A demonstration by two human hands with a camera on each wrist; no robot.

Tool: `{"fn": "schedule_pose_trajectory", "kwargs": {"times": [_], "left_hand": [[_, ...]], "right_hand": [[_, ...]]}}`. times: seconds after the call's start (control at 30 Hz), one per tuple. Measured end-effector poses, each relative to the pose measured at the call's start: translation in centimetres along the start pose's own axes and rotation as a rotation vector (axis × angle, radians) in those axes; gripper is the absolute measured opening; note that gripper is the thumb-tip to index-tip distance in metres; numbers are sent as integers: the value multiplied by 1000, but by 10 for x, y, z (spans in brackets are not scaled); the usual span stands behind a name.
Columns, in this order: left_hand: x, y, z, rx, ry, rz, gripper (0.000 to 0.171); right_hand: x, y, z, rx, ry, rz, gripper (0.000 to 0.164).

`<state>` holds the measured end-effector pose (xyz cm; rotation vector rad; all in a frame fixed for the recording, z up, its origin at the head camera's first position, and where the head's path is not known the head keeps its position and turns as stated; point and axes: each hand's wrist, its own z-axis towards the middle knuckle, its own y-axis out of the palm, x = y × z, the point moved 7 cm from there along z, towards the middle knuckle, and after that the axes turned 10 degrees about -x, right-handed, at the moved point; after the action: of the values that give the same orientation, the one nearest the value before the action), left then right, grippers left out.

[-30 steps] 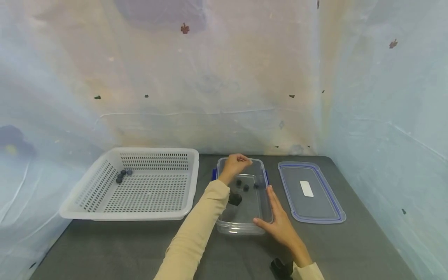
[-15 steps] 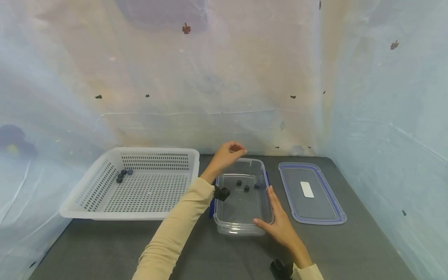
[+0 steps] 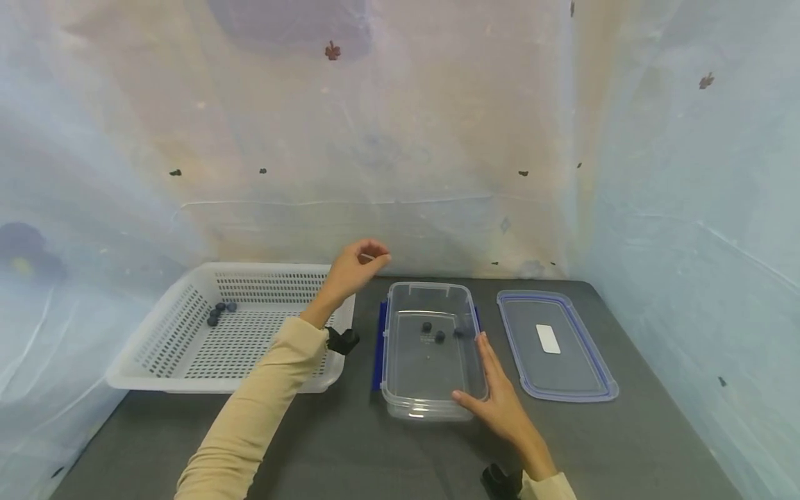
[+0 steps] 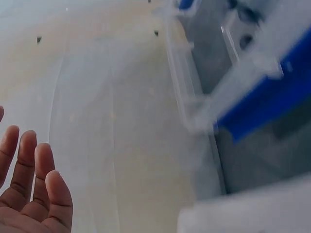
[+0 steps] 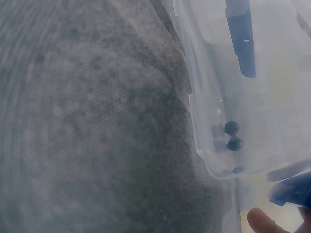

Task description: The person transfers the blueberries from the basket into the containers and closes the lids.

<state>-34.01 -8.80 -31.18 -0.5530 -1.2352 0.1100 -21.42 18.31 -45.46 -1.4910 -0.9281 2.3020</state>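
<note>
“White plastic forms the slotted basket (image 3: 187, 385) at the left of the frame. Where do we find the dark balls?”

“We see four dark balls (image 3: 213, 321) clustered in its back left corner, and three more balls (image 3: 440, 337) inside the clear container (image 3: 425, 408), just right of the frame's centre.”

“And how do we read the hands?”

“We find the left hand (image 3: 353, 272) raised near the basket's back right corner, relaxed, its fingers loosely bent. We see the right hand (image 3: 500, 403) spread wide, thumb well away from the straight fingers, touching the container's right side.”

“What else do we have on the grey surface (image 3: 350, 444)?”

“Right of the container we have a clear lid (image 3: 550, 375) with blue edging and a white label (image 3: 548, 339). We also spot a blue latch (image 3: 378, 347) along the container's left side.”
</note>
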Motion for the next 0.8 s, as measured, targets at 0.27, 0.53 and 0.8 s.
{"fn": "schedule_pose_trajectory", "kwargs": {"times": [0.27,0.53,0.8], "left_hand": [[-26,-54,-20,86,-38,107,26],[-63,-104,-43,173,-85,251,26],[-113,-135,-59,217,-188,350,28]], "right_hand": [[0,2,1,-4,-4,5,107],[4,3,1,1,-12,11,106],[3,0,1,9,-17,15,106]]}}
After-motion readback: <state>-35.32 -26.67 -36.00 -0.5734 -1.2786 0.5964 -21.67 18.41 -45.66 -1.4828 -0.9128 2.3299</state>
